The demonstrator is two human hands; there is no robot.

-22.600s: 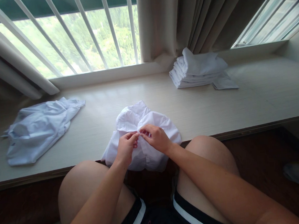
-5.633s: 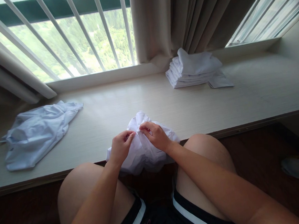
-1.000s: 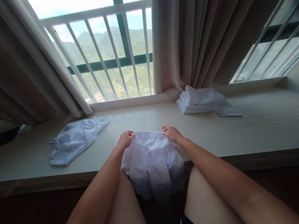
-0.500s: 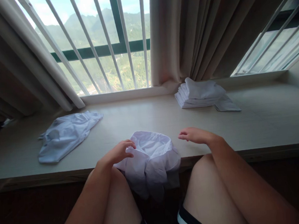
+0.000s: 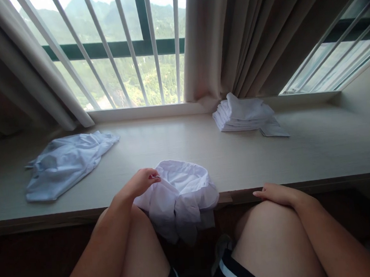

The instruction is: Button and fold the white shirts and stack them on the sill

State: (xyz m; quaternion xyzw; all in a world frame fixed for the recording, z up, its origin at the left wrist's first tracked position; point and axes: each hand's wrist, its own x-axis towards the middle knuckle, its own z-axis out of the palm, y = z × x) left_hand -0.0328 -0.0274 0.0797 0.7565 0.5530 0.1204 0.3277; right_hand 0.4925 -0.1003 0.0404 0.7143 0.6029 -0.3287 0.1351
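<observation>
A crumpled white garment [image 5: 179,194] lies at the near edge of the pale wooden window ledge [image 5: 225,156], partly hanging over it between my knees. My left hand [image 5: 142,181] pinches the garment's left upper edge. My right hand [image 5: 277,193] rests flat on my right knee, fingers loosely spread, holding nothing.
A rumpled light-blue garment [image 5: 67,162] lies on the ledge at the left. A stack of folded white clothes [image 5: 243,114] sits at the back right by the beige curtain [image 5: 228,37]. White window bars [image 5: 126,45] run behind the ledge.
My right hand let go of the white garment and dropped from the ledge onto my right knee. My left hand stays on the garment's edge. The camera tilted slightly.
</observation>
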